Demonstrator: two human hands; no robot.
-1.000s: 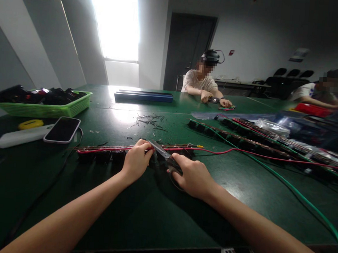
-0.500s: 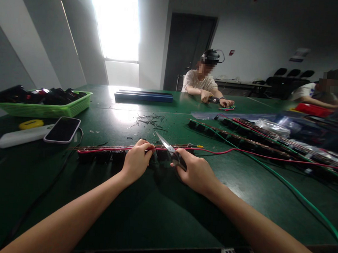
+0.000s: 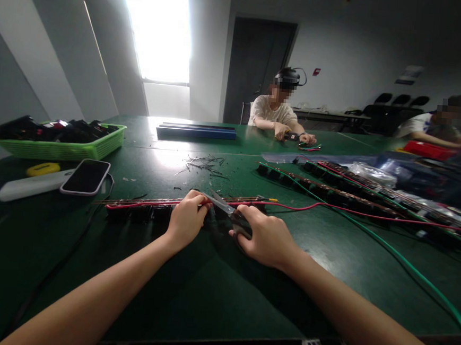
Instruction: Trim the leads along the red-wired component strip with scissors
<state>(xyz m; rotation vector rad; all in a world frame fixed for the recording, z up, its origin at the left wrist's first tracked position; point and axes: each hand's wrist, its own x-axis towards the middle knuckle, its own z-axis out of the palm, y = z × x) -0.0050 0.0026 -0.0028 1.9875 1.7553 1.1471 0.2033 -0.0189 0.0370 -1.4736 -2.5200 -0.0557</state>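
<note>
My left hand (image 3: 186, 218) is closed, thumb and finger pinching a red wire (image 3: 291, 207) that runs along a strip of black blocks (image 3: 147, 211) on the table. The fingers cover the pinched stretch of wire. In my right hand (image 3: 270, 235) is a pair of scissors (image 3: 222, 204) with dark handles, my fingers wrapped round the grips. Its blades point left and lie across the strip, close to my left fingertips. Whether the blades touch the wire, I cannot make out.
A green basket (image 3: 62, 150) of black parts stands at left, beside a phone (image 3: 85, 177) and a yellow object (image 3: 42, 169). Thin clippings (image 3: 204, 164) lie beyond the strip. More wired strips (image 3: 328, 192) and a green wire (image 3: 395, 252) are at right. A co-worker (image 3: 275, 109) sits opposite.
The scissors have tilted lower and swung left, bringing their blades nearer my left fingertips. My right hand shifted slightly with them; my left hand stays on the wire.
</note>
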